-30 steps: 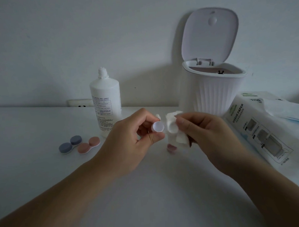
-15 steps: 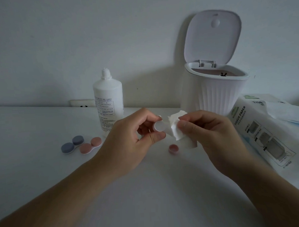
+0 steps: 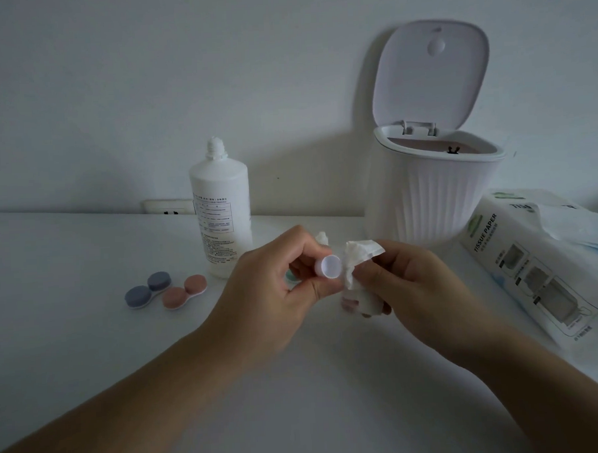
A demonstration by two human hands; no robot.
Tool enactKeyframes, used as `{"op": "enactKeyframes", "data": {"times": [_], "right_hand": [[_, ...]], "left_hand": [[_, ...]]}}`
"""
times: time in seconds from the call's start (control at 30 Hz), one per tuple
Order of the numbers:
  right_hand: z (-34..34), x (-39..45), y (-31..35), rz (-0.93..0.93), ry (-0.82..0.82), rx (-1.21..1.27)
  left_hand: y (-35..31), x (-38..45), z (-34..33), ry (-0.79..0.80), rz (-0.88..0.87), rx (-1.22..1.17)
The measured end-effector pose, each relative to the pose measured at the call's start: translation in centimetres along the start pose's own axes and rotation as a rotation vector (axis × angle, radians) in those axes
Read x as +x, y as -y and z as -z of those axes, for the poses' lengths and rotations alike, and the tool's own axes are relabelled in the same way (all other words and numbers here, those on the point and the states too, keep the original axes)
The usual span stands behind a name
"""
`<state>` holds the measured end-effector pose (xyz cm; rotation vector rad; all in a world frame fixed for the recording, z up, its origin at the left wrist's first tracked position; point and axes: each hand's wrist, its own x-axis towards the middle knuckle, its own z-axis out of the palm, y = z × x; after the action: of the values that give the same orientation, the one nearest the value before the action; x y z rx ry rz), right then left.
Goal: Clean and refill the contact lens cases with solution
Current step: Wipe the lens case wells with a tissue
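My left hand [image 3: 276, 282] pinches a small white lens case cup [image 3: 331, 266], its open mouth turned toward the camera. My right hand [image 3: 413, 286] grips a crumpled white tissue [image 3: 355, 258] right beside the cup's rim. A pink cap [image 3: 349, 304] lies on the table under the tissue, mostly hidden. Two closed lens cases, one blue-grey [image 3: 148, 289] and one pink [image 3: 184, 292], lie to the left. The white solution bottle [image 3: 221, 212] stands behind my left hand with its cap off.
A white ribbed desktop bin [image 3: 436, 193] with its lid up stands at the back right. A tissue paper pack [image 3: 532, 267] lies along the right edge. A wall socket [image 3: 168, 207] sits behind the bottle.
The tissue has come out of the cup's mouth and now sits just to its right. Both hands have stayed together at the table's middle.
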<state>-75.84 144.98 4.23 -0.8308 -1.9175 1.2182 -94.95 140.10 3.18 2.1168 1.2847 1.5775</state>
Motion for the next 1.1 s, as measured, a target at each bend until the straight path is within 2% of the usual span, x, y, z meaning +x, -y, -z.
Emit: {"op": "enactKeyframes", "data": {"times": [0.2, 0.33, 0.43, 0.77, 0.97, 1.1], "right_hand": [[0.1, -0.1, 0.2, -0.023, 0.004, 0.013], [-0.5, -0.2, 0.3, -0.043, 0.067, -0.042], [-0.3, -0.4, 0.2, -0.024, 0.069, -0.088], [-0.2, -0.2, 0.3, 0.148, -0.217, -0.174], [-0.1, -0.1, 0.5, 0.068, -0.190, -0.091], [0.3, 0.3, 0.4, 0.065, -0.353, -0.018]], "left_hand": [[-0.2, 0.1, 0.0, 0.003, -0.050, 0.038], [0.1, 0.4, 1.0, 0.095, 0.078, 0.007], [0.2, 0.6, 1.1, 0.160, 0.108, 0.019], [0.5, 0.5, 1.1, 0.093, 0.250, -0.025], [0.6, 0.6, 1.1, 0.071, 0.322, -0.127], [0.5, 0.9, 1.5, 0.071, 0.411, -0.236]]}}
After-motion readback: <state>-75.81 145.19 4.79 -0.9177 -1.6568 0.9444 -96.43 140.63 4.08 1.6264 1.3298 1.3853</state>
